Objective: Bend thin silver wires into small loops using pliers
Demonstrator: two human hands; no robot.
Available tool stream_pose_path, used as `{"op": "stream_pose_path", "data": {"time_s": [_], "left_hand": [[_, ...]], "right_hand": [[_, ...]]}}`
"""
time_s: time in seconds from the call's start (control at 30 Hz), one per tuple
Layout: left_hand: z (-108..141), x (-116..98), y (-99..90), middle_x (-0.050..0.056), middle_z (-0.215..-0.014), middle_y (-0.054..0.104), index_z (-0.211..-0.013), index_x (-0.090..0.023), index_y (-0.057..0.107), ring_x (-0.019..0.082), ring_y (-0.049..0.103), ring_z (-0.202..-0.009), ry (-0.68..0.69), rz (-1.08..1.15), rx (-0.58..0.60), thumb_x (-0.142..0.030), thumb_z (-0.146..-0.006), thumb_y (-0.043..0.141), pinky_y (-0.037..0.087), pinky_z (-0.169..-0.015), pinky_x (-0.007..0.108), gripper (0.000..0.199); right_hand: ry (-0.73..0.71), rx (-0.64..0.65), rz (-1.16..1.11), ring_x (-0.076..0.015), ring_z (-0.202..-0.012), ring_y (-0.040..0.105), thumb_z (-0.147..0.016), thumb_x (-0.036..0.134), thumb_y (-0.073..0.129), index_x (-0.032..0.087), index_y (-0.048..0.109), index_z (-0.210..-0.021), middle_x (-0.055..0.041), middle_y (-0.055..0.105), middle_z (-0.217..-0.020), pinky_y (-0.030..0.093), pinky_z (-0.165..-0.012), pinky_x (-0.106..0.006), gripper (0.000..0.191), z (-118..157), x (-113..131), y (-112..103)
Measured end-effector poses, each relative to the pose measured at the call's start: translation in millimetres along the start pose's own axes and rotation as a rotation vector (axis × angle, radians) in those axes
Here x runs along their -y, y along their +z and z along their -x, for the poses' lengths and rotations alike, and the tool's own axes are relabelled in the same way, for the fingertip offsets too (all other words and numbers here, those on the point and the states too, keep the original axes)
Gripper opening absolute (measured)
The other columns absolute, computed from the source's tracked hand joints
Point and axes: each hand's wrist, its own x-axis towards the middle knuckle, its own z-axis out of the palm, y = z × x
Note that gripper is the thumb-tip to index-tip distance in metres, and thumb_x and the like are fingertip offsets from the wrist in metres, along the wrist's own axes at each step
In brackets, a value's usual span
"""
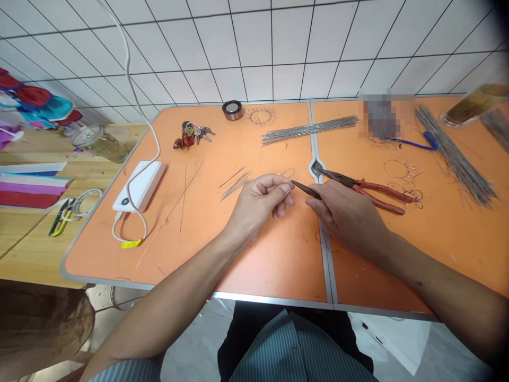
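Note:
My left hand point(267, 197) is closed in a pinch over the middle of the orange table. A thin bent wire point(291, 172) shows just above its fingertips and seems to be held there. My right hand point(345, 212) is wrapped round dark-jawed pliers point(306, 189), whose handles are hidden in the palm. The pliers' tip points left and meets the left fingertips. Beyond the right hand lie red-handled long-nose pliers point(368, 192). Several short straight wires point(236, 184) lie left of my left hand.
Wire bundles point(310, 130) point(455, 154) lie at the back and right. Wire rings point(260, 115), a tape roll point(233, 110), keys point(194, 135), a white power bank point(139, 185) with a cable and a drink glass point(473, 106) are on the table. A metal-edged seam point(328, 265) divides it.

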Motion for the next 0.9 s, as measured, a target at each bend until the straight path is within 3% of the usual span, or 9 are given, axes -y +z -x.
{"op": "stream_pose_path", "data": {"time_s": [0.5, 0.9], "left_hand": [[0.5, -1.7, 3.7, 0.001, -0.069, 0.073, -0.086, -0.018, 0.077, 0.008, 0.053, -0.050, 0.029, -0.106, -0.035, -0.034, -0.091, 0.080, 0.041, -0.050, 0.023, 0.017], [1.1, -2.9, 4.4, 0.001, -0.068, 0.073, -0.083, -0.018, 0.076, 0.008, 0.053, -0.052, 0.037, -0.106, -0.045, -0.033, -0.090, 0.080, 0.044, -0.052, 0.022, 0.018]], "right_hand": [[0.081, 0.115, -0.018, -0.0196, -0.075, 0.067, -0.120, 0.039, 0.042, 0.019, 0.071, -0.104, -0.0056, 0.075, -0.086, 0.037, -0.064, -0.032, 0.038, 0.9, -0.5, -2.6], [0.038, 0.031, 0.014, -0.0168, -0.066, 0.062, -0.120, 0.036, 0.042, 0.019, 0.068, -0.093, -0.0027, 0.070, -0.077, 0.035, -0.061, -0.032, 0.041, 0.4, 2.7, -2.6]]}}
